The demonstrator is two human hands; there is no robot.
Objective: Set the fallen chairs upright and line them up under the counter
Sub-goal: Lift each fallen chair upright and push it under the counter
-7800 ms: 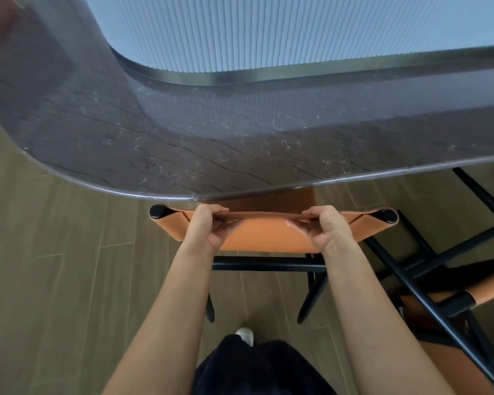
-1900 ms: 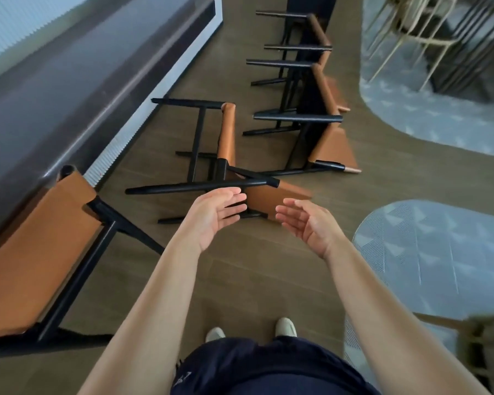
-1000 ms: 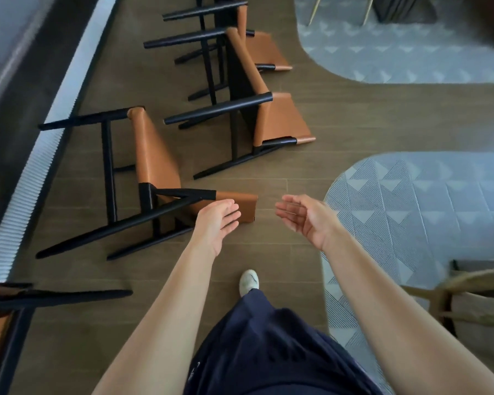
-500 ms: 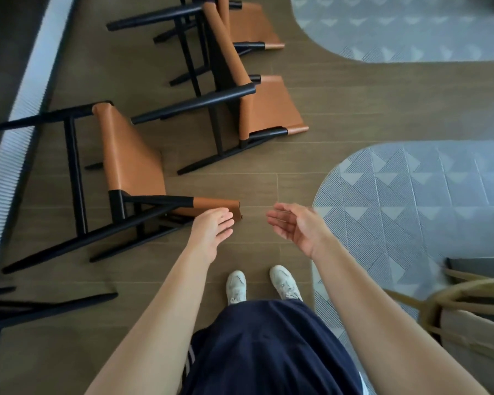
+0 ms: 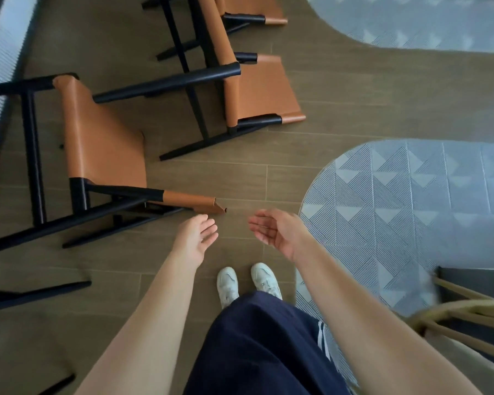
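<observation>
Three black-framed chairs with orange leather lie tipped over on the wood floor. The nearest fallen chair (image 5: pixel 103 143) lies on its side, its backrest top (image 5: pixel 191 201) pointing toward me. A second fallen chair (image 5: pixel 257 89) lies behind it and a third (image 5: pixel 248 8) at the top edge. My left hand (image 5: pixel 196 238) hovers with relaxed fingers just short of the nearest chair's backrest, touching nothing. My right hand (image 5: pixel 274 232) is held out palm-up beside it, holding nothing. The counter's ribbed white base (image 5: pixel 0 49) runs along the left edge.
Black legs of an upright chair (image 5: pixel 26 295) poke in at the lower left. A grey patterned floor area (image 5: pixel 411 209) lies to the right, another (image 5: pixel 411 21) at the top right. A light wooden chair (image 5: pixel 468 317) stands at the lower right. My white shoes (image 5: pixel 246 280) stand on the wood floor.
I have stepped up to the fallen chairs, and the nearest one now looks closer and larger. Both hands stay held out and hold nothing.
</observation>
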